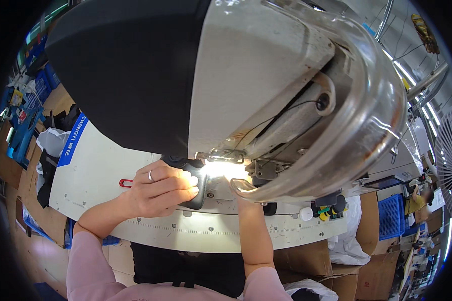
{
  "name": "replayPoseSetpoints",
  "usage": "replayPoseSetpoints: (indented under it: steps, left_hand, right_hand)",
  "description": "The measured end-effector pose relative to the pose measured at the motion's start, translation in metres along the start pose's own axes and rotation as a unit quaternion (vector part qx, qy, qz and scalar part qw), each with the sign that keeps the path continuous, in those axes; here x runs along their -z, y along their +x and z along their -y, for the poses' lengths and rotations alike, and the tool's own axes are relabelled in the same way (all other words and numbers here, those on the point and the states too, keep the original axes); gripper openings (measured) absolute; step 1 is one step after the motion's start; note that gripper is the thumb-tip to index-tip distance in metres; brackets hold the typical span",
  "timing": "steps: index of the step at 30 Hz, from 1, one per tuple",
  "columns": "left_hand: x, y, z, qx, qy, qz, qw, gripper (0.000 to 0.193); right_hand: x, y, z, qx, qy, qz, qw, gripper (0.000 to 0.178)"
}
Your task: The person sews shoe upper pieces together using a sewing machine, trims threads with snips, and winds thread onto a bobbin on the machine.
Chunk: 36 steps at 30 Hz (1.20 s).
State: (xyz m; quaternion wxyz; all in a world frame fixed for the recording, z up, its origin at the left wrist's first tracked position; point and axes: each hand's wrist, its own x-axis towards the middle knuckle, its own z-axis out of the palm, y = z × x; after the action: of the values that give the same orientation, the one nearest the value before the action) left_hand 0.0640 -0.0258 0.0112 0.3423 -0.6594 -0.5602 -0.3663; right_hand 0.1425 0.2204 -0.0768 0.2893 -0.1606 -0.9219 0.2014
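A large sewing machine head (261,70), white with a black left part, fills the upper middle of the view. Below it, my left hand (158,189), with a ring on one finger, is closed. Its fingers are bent and pressed together beside a dark, rounded piece (197,198) left of the bright lamp spot. What those fingers hold, if anything, is hidden. My right forearm (254,228) reaches up under the clear curved guard (376,135). Glare and the machine's lower parts cover my right hand, so its fingers do not show.
The pale table (100,175) has a ruler scale along its near edge. A red clip-like piece (126,183) lies left of my left hand. Several small spools (331,208) stand at the right. Cardboard boxes (306,256) and a blue crate (390,216) are beyond the table.
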Motion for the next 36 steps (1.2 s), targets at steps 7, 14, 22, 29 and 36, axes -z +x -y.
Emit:
replayPoseSetpoints:
  steps: [7,14,22,29,36]
  left_hand:
    - [0.005,0.001,0.001,0.002,-0.011,0.032,0.999,0.027]
    - [0.001,0.000,0.004,0.028,-0.034,0.029,0.999,0.028]
    - [0.003,-0.003,0.004,0.022,-0.047,0.034,0.998,0.027]
    - [-0.007,-0.004,0.014,0.041,-0.042,-0.001,0.998,0.027]
    - [-0.006,-0.007,0.020,0.103,-0.075,0.027,0.991,0.029]
  right_hand:
    - [-0.001,-0.004,0.000,-0.005,-0.001,-0.003,1.000,0.010]
    - [-0.005,-0.004,-0.003,-0.006,0.002,0.002,1.000,0.009]
    - [-0.005,-0.005,-0.001,0.000,0.005,0.004,1.000,0.009]
    - [-0.001,-0.007,0.000,0.003,0.008,0.007,1.000,0.009]
    - [0.000,-0.006,0.003,0.003,0.013,0.006,1.000,0.009]
